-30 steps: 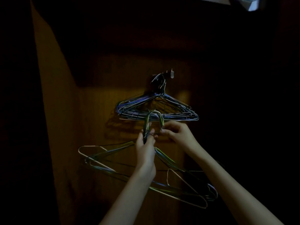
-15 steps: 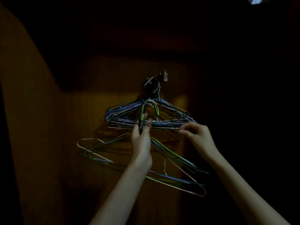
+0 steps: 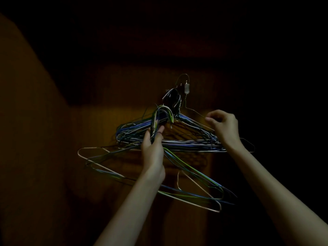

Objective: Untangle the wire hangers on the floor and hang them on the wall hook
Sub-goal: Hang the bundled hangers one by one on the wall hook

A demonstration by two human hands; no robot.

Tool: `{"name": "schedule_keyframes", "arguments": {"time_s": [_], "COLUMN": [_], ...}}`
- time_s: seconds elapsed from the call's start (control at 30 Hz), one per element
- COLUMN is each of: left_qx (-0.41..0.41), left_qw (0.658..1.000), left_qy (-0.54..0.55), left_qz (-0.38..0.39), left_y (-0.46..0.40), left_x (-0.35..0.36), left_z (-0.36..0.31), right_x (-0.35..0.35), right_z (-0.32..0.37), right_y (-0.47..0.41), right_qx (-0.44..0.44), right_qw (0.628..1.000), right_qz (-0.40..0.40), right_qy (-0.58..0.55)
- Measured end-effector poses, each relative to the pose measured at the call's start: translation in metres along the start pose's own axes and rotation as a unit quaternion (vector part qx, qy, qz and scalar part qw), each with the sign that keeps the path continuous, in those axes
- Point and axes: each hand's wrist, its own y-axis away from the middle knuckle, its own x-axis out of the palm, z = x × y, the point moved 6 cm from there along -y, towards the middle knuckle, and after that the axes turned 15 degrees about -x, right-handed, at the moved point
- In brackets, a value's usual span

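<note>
A small pale wall hook (image 3: 186, 88) sticks out of a dim brown wall. Several blue and white wire hangers (image 3: 186, 142) hang from it in a bunch. My left hand (image 3: 153, 148) grips the necks of a second bundle of green, blue and white hangers (image 3: 193, 176), whose curved tops reach up in front of the hung bunch, just below the hook. My right hand (image 3: 224, 126) pinches the sloping shoulder of a single thin wire hanger (image 3: 195, 111), whose top loop rises to the hook; whether it rests on the hook I cannot tell.
The brown wall (image 3: 106, 121) is lit only in a warm patch behind the hangers. Everything around it is in deep shadow, with a dark band above the hook and a slanted darker surface at the left.
My left hand has lifted its bundle higher toward the hook. My right hand has moved up and right, and a single thin hanger now shows raised at the hook.
</note>
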Motion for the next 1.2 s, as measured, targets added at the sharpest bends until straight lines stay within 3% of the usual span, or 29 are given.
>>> {"name": "schedule_keyframes", "arguments": {"time_s": [0.33, 0.57, 0.9, 1.07, 1.2], "left_qx": [0.013, 0.005, -0.003, 0.006, 0.005], "left_qw": [1.0, 1.0, 1.0, 1.0, 1.0], "left_qy": [0.001, 0.0, 0.002, 0.009, 0.003], "left_qz": [-0.019, -0.014, -0.013, -0.013, -0.013], "left_y": [-0.02, -0.021, -0.005, 0.009, 0.023], "left_x": [-0.001, 0.002, -0.003, -0.01, -0.014], "left_z": [0.0, 0.004, 0.003, 0.003, 0.006], "right_x": [0.043, 0.05, 0.038, 0.034, 0.041], "right_z": [-0.046, -0.047, -0.029, 0.004, 0.048], "right_y": [-0.017, -0.018, -0.006, 0.019, 0.06], "right_qx": [0.076, 0.06, 0.041, 0.009, 0.005], "right_qw": [0.995, 0.991, 0.989, 0.995, 0.988], "right_qz": [0.065, 0.105, 0.068, 0.082, 0.152], "right_qy": [0.027, 0.049, 0.127, 0.064, -0.039]}}
